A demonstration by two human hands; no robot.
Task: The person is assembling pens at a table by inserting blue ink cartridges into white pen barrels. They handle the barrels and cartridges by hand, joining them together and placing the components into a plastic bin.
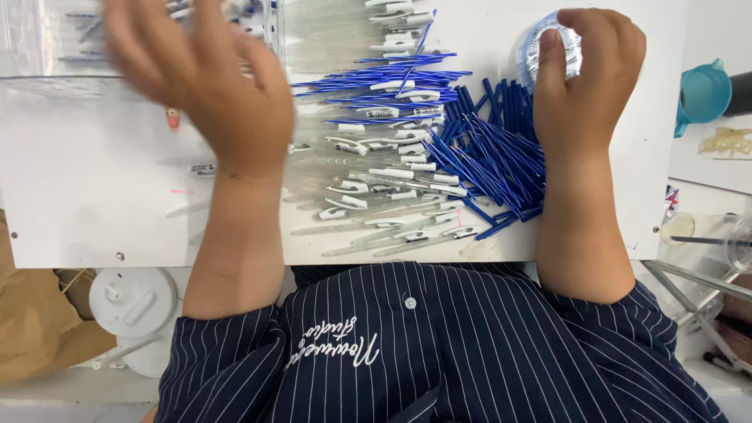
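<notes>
Left hand (207, 86) hovers blurred over the upper left of a white desk (94, 204), fingers spread and loose, holding nothing that can be made out; its back faces the camera. Just beyond its fingertips lies a clear plastic bag (47, 39) with a few pens showing faintly through it. Right hand (587, 78) rests on the upper right of the desk, fingers curled over a small clear plastic tub (540, 51) with a blue rim, the thumb along the tub's near side. Between the two hands lie two heaps. Nearer the middle is a pile of clear pen barrels with white clips (384, 180), lying mostly sideways and spilling toward the desk's front edge. Just beside the right wrist, touching that pile, is a heap of thin blue refills (489, 153), fanned and crossing one another, with more blue sticks stacked flat farther up. A teal jug (701, 94) stands off the desk to the far right. Below the desk's front edge a dark blue pinstriped shirt (439, 352) fills the foreground, and a white round lid (129, 301) sits low on the left.
</notes>
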